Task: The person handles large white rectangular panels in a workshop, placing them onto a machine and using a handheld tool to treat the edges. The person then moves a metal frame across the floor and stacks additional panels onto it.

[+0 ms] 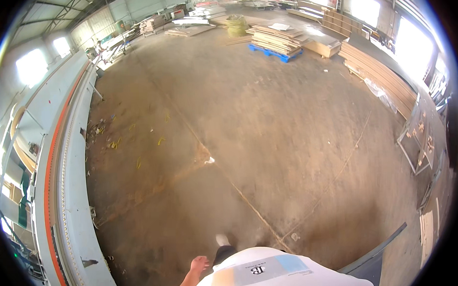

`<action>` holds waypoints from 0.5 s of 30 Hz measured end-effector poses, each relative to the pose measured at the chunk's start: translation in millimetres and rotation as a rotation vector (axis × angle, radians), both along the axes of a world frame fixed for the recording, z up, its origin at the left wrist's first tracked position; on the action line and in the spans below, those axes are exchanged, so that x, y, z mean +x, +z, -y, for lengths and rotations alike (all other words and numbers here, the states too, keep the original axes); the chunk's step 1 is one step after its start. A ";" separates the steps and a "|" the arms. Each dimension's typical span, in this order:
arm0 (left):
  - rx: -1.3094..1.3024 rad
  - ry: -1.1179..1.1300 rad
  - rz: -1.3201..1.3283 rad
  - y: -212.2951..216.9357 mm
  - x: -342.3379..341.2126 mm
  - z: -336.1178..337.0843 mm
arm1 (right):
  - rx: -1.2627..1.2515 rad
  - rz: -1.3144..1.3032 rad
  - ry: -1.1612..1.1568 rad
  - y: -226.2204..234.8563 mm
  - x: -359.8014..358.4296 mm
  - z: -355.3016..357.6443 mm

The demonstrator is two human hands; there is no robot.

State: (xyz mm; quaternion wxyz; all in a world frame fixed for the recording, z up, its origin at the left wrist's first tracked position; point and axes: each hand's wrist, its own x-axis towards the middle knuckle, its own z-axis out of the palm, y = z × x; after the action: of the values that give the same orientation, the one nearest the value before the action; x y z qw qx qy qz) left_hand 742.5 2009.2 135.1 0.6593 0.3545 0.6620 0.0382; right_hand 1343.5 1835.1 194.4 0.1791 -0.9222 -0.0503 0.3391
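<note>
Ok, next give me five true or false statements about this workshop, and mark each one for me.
1. A stack of flat brown boards sits on a bright blue pallet. True.
2. A long, pale machine with an orange strip runs along the person's left side. True.
3. The pallet stands right against that machine. False: it stands well apart, across the brown floor.
4. The person's bare left hand touches the machine. False: it is apart from it, beside the white printed shirt.
5. The right hand is out of view. True.
</note>
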 end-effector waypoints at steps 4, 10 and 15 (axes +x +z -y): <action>0.368 -0.728 -0.085 -49.5 -3.0 -119.5 | 0.015 0.003 0.051 0.8 15.4 -134.9; 0.511 -1.215 -0.348 -105.1 15.2 -296.0 | -0.037 0.041 -0.011 5.2 31.6 -285.5; 0.879 -1.772 -0.377 -83.0 46.8 -508.1 | -0.028 0.044 -0.095 20.1 40.4 -416.6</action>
State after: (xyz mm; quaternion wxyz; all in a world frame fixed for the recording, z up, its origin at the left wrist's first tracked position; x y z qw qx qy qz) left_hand 789.3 2517.3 52.1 0.1454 0.9310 0.1804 -0.2820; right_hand 1383.8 2251.6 214.6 0.1807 -0.9332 -0.0057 0.3106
